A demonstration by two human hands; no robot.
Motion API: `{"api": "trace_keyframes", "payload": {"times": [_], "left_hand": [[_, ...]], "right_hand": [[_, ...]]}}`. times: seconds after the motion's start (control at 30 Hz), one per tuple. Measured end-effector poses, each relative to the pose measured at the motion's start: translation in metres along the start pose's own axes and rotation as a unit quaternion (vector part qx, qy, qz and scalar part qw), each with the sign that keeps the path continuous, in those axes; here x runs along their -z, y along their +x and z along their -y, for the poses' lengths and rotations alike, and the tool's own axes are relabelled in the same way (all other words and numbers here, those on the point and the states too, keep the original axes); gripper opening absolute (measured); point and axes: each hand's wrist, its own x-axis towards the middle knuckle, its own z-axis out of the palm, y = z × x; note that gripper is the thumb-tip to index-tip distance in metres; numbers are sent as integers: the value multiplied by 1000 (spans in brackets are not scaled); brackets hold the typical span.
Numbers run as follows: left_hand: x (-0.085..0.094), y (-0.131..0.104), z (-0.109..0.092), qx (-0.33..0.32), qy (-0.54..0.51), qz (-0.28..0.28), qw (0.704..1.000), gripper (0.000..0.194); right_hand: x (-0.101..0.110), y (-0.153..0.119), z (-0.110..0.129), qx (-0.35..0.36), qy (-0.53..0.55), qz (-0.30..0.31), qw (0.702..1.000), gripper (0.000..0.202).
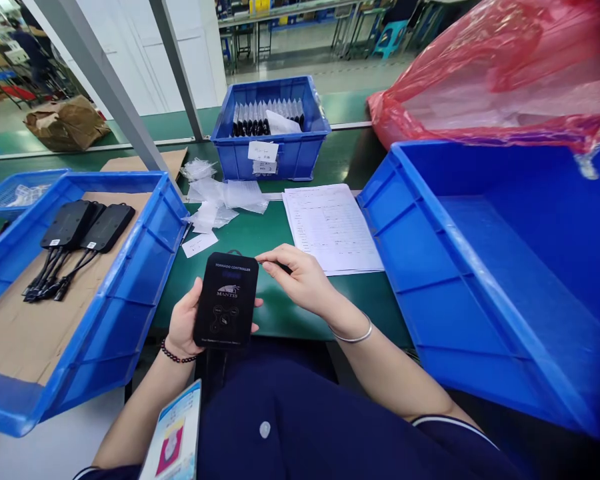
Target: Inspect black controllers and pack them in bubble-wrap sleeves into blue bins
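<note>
A flat black controller (226, 303), marked "TORNADO CONTROLLER" and "MANTIS", rests face up in my left hand (186, 317), whose fingers wrap around it from behind. Thumb and index finger of my right hand (297, 275) are pinched together at the controller's upper right corner; whatever they hold there is too small to make out. A dark cable hangs below the controller. To the left, more black controllers (107, 228) with bundled cables lie on cardboard in a blue bin (145, 280).
Several clear plastic bags (215, 200) and a paper slip (200, 245) lie on the green table. Printed sheets (333, 230) are to their right. Behind stands a blue crate (270, 150) of bagged items. At right is a large blue bin (445, 280) with red plastic (500, 73) behind it.
</note>
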Motion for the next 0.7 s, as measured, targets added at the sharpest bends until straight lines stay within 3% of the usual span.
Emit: {"api": "trace_keyframes", "payload": {"times": [0.43,0.7], "left_hand": [[0,11,-7,-30,-54,-70,996,73],[11,17,-16,-19,-53,-64,996,70]], "right_hand": [[-5,12,-14,-4,-53,11,998,22],[-8,21,-20,-13,-67,18,998,23]]}}
